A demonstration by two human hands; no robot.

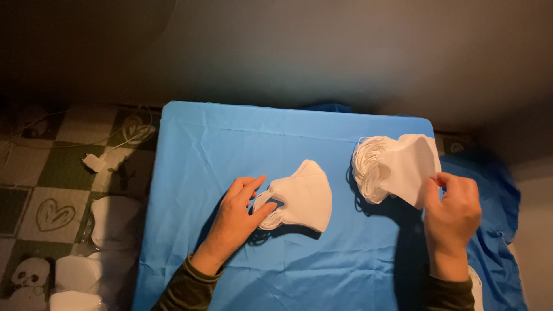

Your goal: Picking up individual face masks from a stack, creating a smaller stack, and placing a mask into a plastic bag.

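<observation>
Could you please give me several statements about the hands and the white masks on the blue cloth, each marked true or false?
1. The left hand rests on the ear loops of the small mask stack. True.
2. The right hand lies flat on the blue cloth. False: it pinches the corner of the large mask stack.
3. The two stacks touch. False: blue cloth shows between them.
4. The large stack lies near the cloth's far right corner. True.
5. The masks are black. False: they are white.
</observation>
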